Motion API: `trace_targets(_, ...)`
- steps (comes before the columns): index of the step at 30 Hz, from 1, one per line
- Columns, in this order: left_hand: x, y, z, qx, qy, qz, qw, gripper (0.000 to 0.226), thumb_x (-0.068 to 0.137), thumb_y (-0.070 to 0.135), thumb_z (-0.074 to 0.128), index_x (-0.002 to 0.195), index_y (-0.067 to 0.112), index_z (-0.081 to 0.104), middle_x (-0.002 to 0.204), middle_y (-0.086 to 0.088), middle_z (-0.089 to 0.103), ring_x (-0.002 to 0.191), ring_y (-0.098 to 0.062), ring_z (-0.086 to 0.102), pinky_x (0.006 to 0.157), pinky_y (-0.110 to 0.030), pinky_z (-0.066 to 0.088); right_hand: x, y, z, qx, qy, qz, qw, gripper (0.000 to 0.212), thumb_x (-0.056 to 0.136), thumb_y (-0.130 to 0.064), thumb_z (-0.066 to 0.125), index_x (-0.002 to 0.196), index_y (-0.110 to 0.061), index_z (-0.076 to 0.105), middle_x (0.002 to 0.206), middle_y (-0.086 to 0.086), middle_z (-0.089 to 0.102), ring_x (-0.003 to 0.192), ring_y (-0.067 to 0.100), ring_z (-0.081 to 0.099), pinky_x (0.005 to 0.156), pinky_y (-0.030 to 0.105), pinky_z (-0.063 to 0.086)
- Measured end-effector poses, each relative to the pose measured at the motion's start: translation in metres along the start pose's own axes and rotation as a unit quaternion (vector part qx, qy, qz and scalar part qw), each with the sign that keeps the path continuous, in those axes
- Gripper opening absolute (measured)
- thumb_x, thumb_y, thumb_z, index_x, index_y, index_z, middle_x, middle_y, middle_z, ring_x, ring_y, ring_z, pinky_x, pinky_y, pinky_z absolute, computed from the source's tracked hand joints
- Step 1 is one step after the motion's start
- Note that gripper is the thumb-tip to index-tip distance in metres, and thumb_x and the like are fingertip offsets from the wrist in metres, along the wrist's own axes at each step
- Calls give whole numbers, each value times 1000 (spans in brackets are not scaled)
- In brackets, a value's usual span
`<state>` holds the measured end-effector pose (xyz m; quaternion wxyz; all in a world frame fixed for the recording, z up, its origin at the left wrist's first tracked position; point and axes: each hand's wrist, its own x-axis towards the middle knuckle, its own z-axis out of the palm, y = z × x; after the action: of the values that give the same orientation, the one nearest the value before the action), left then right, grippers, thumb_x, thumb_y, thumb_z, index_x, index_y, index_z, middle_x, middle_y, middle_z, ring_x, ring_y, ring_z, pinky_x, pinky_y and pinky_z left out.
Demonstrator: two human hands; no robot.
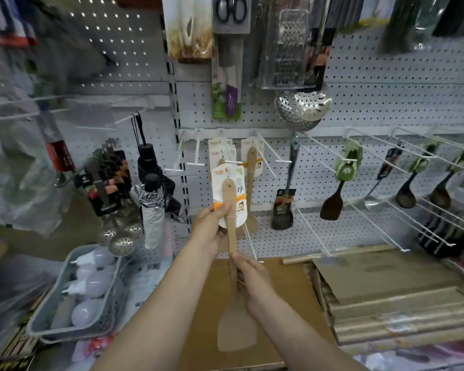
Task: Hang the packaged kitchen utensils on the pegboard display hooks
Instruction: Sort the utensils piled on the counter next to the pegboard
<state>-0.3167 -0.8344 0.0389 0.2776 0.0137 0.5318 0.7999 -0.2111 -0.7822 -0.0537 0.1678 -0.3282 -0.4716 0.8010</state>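
I hold a wooden spatula (232, 236) upright in front of the pegboard (386, 108), its flat blade pointing down and a white-and-orange card (227, 178) on its handle top. My left hand (212, 223) pinches the lower edge of the card and the handle. My right hand (252, 277) grips the handle lower down. The card's top sits just below the tip of a white hook (232, 162) that carries several matching carded spatulas (221, 153). One more wooden spatula (251, 183) hangs on the hook to the right.
Long white hooks (373, 162) jut out at the right with dark ladles and turners. A grater and a steel skimmer (302, 108) hang above. Umbrellas (153, 199) and skimmers hang left. A grey basket of bulbs (73, 295) and cardboard boxes (386, 290) lie below.
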Motion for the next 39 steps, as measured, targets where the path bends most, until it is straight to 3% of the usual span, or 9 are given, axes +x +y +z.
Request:
trace_targets(4, 30, 7, -1, 6, 0, 17, 1000, 4, 93, 13, 70, 95, 15, 67, 82, 2, 74, 72, -13, 67, 65, -27, 51, 33, -2, 15, 6, -8, 25, 1000, 13, 89, -25, 78, 95, -14, 79, 84, 6, 71, 81, 22, 60, 79, 36, 49)
trace_targets(8, 58, 18, 1, 20, 5, 29, 999, 2, 94, 13, 69, 94, 13, 67, 76, 1, 73, 58, -10, 67, 46, -21, 49, 67, -5, 32, -5, -11, 26, 1000, 15, 88, -29, 78, 96, -17, 81, 90, 9, 74, 84, 24, 61, 81, 37, 51)
trace_targets(14, 92, 26, 4, 26, -6, 14, 1000, 4, 94, 14, 69, 95, 12, 67, 86, -3, 69, 68, -16, 59, 41, -17, 45, 108, -13, 42, -7, 4, 13, 1000, 12, 92, -22, 74, 102, -17, 78, 100, 5, 79, 103, 24, 70, 100, 37, 53)
trace_targets(16, 102, 27, 3, 39, -12, 14, 999, 6, 93, 15, 70, 89, 14, 66, 80, -1, 69, 65, -15, 59, 45, -18, 46, 118, -15, 45, -9, 8, 9, 1000, 13, 93, -22, 74, 103, -16, 78, 99, 4, 79, 102, 24, 71, 96, 34, 54)
trace_targets(21, 119, 23, -5, 47, -37, 27, 998, 8, 90, 21, 74, 93, 15, 69, 80, 4, 74, 80, -14, 62, 81, -33, 49, 133, -18, 53, -7, 18, 1, 1000, 12, 95, -20, 71, 104, -13, 75, 98, 7, 78, 95, 20, 71, 78, 23, 53)
trace_targets(25, 120, 21, -6, 43, -43, 35, 998, 13, 89, 22, 75, 100, 14, 71, 84, 4, 75, 80, -13, 66, 82, -31, 54, 139, -19, 53, -20, 30, -2, 999, 14, 95, -22, 72, 105, -15, 76, 104, 10, 78, 101, 24, 70, 82, 24, 55)
trace_targets(30, 109, 15, -11, 37, -11, 32, 999, 12, 92, 19, 72, 103, 15, 68, 82, 3, 73, 63, -6, 66, 48, -16, 49, 130, -19, 48, -53, 21, 9, 998, 15, 94, -27, 72, 103, -16, 75, 108, 7, 76, 99, 20, 68, 84, 29, 52)
trace_targets(34, 88, 2, -32, 20, 31, 31, 999, 11, 91, 16, 73, 100, 15, 67, 87, 0, 72, 63, -1, 69, 53, -17, 52, 117, -18, 43, -74, 14, -7, 997, 28, 92, -32, 74, 117, -18, 72, 116, 0, 75, 114, 17, 66, 105, 40, 50)
trace_targets(39, 46, -10, -66, -31, 56, 3, 998, 22, 89, 17, 74, 110, 15, 66, 105, -2, 71, 97, -14, 65, 82, -29, 52, 83, -22, 46, -48, -1, -5, 999, 17, 93, -35, 73, 107, -28, 69, 120, -3, 68, 117, 17, 59, 101, 36, 49)
